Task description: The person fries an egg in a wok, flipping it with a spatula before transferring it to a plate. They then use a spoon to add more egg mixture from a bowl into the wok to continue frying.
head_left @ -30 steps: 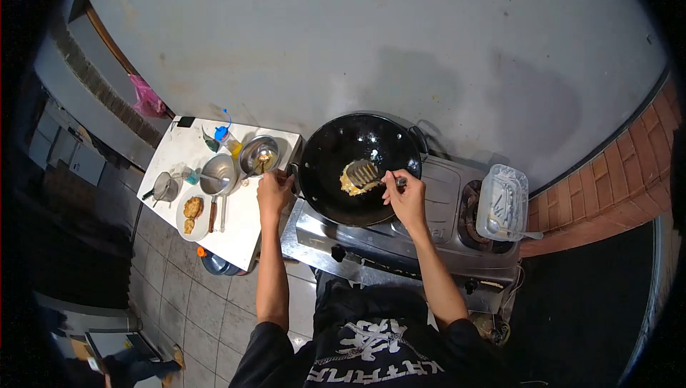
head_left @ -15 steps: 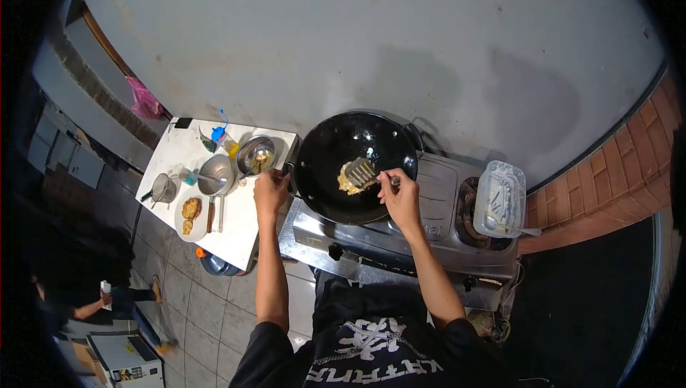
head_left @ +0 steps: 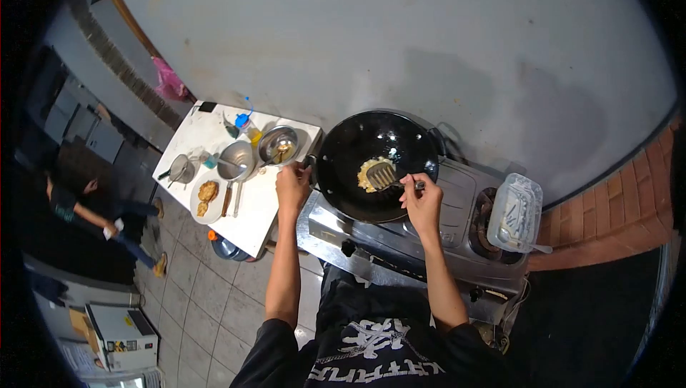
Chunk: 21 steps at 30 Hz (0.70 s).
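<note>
1. Grey wall (head_left: 443,23) rises behind the stove (head_left: 457,199) and the white table (head_left: 261,206), with tiled floor (head_left: 207,309) below.
2. Right hand (head_left: 423,201): fingers pinch the grip of a slotted spatula (head_left: 382,176). Its blade lies over part of a yellow fried patty (head_left: 363,175), which is inside the black wok (head_left: 343,199); this suggests the patty is being worked, not left alone.
3. Left hand (head_left: 291,188): fingers curl onto the wok's side handle (head_left: 313,166), which probably steadies it. No flame shows, so the heat is impossible to judge.
4. Nearest the left hand, a steel bowl (head_left: 269,146) and a saucepan (head_left: 237,156) sit on the table. Beyond them, browned pieces (head_left: 208,190) rest on a white plate (head_left: 196,209), already out of the wok.
5. Over the other burner, a clear plastic container (head_left: 516,209) holds pale residue.
6. Farther off, another person (head_left: 78,211) is on the wok's left side, apart from the cooking.
</note>
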{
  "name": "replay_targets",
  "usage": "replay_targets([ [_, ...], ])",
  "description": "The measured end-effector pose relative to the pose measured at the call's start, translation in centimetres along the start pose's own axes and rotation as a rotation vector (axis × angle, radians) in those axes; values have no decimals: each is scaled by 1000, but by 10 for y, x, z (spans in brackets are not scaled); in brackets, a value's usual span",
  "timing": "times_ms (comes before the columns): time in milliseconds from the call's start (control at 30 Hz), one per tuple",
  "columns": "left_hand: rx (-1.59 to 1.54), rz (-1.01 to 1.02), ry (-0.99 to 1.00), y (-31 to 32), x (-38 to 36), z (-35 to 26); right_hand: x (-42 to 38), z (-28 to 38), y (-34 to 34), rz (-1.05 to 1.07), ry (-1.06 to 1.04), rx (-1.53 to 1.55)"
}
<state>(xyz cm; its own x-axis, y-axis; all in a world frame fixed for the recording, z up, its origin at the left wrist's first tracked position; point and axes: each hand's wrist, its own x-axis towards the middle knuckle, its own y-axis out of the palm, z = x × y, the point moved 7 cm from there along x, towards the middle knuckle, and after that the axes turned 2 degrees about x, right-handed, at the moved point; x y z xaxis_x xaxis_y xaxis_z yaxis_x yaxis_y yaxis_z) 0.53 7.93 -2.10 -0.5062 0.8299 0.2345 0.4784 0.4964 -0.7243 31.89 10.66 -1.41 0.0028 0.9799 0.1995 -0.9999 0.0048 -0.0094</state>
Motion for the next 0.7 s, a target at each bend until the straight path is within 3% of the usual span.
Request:
replay_targets([
  [467,-89,-103,-34,5,-12,2,13,14,22,41,-23,-16],
  [700,-74,-86,-10,3,-13,0,19,-1,24,75,-39,-212],
])
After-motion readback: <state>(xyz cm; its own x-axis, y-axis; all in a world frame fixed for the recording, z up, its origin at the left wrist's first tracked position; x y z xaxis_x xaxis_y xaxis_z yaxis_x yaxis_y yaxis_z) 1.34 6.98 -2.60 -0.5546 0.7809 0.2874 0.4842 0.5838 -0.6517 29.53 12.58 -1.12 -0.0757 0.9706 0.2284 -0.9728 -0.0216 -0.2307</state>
